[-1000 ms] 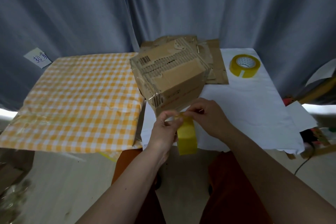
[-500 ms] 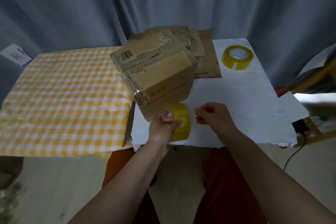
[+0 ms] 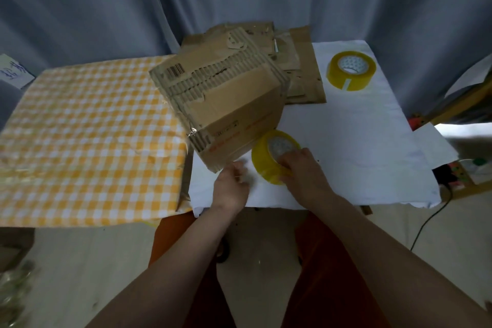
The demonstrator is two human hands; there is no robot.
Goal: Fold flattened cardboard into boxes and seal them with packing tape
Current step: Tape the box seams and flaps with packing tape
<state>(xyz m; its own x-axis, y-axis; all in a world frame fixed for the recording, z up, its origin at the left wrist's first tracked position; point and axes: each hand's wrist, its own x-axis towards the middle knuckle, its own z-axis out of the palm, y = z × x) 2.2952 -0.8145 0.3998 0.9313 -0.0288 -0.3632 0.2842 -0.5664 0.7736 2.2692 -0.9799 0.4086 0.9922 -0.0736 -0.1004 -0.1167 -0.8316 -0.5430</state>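
Your right hand [image 3: 300, 170] holds the tape roll [image 3: 271, 157] just beside the folded cardboard box [image 3: 223, 106] on the white-covered surface [image 3: 359, 141].

Your right grip is curled over the roll's near rim, clamped on it; the roll is tipped, its open core facing up and away from you, toward the box. Your left hand [image 3: 231, 184] rests beside the box's near corner with fingers loosely bent, and you cannot tell whether it pinches anything. The box stands closed, turned so one corner points at you, its long axis running from far left to near right; what is inside is hidden. Flattened cardboard [image 3: 298, 66] lies behind it. A second tape roll [image 3: 351, 70] lies flat, hole upward, well apart at the far right. A yellow checked cloth [image 3: 87, 141] covers the left.
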